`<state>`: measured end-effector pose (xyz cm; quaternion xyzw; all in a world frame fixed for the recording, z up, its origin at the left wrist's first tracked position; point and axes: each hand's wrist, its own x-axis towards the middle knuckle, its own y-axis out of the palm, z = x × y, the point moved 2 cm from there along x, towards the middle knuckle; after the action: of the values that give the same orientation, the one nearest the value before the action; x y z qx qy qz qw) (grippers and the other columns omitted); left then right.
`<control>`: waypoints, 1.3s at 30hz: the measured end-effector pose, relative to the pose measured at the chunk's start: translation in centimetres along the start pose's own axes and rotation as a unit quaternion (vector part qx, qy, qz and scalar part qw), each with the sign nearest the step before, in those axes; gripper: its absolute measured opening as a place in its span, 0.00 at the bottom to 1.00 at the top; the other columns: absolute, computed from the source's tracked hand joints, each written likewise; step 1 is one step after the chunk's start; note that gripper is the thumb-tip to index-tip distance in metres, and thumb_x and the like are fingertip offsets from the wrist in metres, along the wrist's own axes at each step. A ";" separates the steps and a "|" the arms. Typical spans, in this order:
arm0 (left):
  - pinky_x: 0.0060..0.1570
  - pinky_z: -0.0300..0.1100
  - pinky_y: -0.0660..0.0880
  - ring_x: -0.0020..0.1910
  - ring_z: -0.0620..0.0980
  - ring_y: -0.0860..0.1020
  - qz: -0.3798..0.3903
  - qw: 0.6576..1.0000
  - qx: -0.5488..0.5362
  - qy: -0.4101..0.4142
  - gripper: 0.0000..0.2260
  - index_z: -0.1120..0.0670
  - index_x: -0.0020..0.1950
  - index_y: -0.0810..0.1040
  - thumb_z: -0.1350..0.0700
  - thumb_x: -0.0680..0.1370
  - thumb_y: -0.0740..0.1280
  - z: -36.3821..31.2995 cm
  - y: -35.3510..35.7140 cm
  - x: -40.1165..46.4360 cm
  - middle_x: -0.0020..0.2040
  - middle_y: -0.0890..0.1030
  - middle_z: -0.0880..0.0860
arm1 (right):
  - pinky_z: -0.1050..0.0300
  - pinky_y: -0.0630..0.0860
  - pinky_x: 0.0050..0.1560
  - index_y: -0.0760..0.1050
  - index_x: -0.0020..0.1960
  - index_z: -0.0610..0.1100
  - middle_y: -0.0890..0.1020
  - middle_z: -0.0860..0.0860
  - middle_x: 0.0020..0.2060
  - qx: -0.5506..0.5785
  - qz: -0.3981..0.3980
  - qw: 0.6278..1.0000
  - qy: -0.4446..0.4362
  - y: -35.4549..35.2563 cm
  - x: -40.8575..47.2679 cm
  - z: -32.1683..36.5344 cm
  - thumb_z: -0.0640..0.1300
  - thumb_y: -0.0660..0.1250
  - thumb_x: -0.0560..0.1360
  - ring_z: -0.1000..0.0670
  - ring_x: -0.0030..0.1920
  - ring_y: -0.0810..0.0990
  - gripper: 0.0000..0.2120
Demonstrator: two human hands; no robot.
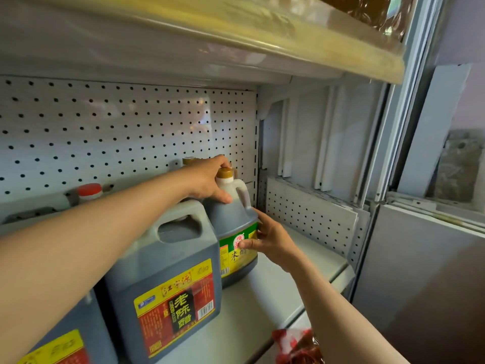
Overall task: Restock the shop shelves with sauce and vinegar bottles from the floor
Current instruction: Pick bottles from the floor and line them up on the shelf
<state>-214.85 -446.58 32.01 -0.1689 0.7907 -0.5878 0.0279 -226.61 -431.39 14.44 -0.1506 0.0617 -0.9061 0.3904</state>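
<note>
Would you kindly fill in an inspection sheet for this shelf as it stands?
Surface: grey metal shelf, bare at its right end.
Job's things: green-label vinegar jug upright beside a red-label vinegar jug; another partly visible at lower left.
Clutter: red packet below the shelf edge.
Hands: left hand holds the green-label jug's neck; right hand grips its side.
Cables: nothing seen.
Surroundings: pegboard back panel; window frame at right.

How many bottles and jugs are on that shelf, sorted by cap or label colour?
Square jugs with red and yellow labels: 2
Round jug with green label, held by both hands: 1
Red-capped bottle: 1
Gold cap behind the left hand: 1
Total: 5
</note>
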 end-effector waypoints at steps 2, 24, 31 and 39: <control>0.49 0.44 0.68 0.54 0.52 0.74 -0.007 1.000 0.020 -0.008 0.35 0.47 0.71 0.67 0.50 0.69 0.80 0.6 -0.2 0.5 0.61 0.77 0.53 | 0.39 0.79 0.61 0.71 0.71 0.54 0.84 0.49 0.58 -0.003 -0.002 1.000 0.002 0.6 1.1 -0.5 0.48 0.84 0.59 0.47 0.60 0.83 0.43; 0.67 0.51 0.71 0.69 0.60 0.71 -0.069 0.994 -0.035 -0.074 0.49 0.45 0.82 0.49 0.48 0.71 0.78 -2.7 -2.1 -4.5 0.74 0.70 0.57 | 0.53 0.72 0.67 0.68 0.75 0.46 0.77 0.48 0.69 -0.263 -0.123 0.955 0.058 -1.3 -6.2 6.9 0.58 0.79 0.68 0.47 0.68 0.76 0.41; 0.58 0.49 0.77 0.59 0.58 0.77 -0.113 0.977 -0.171 -0.061 0.33 0.45 0.69 0.71 0.53 0.68 0.81 -8.0 1.6 -16.3 0.67 0.75 0.55 | 0.50 0.71 0.69 0.66 0.75 0.51 0.74 0.48 0.71 -0.389 -0.124 0.912 0.041 -4.2 -19.0 13.7 0.61 0.77 0.69 0.45 0.70 0.72 0.40; 0.63 0.50 0.72 0.63 0.60 0.73 -0.071 0.989 -0.110 -0.075 0.32 0.45 0.68 0.72 0.52 0.68 0.81 -12.3 7.2 -32.6 0.67 0.69 0.58 | 0.48 0.74 0.65 0.65 0.76 0.53 0.73 0.44 0.67 -0.490 -0.082 0.864 0.081 -2.3 -34.2 15.7 0.62 0.78 0.65 0.41 0.67 0.72 0.44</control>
<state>-188.80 -423.67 24.00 -0.2703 0.8320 -0.4838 0.0263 -200.95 -404.87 22.19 -0.2535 0.5164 -0.7969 0.1845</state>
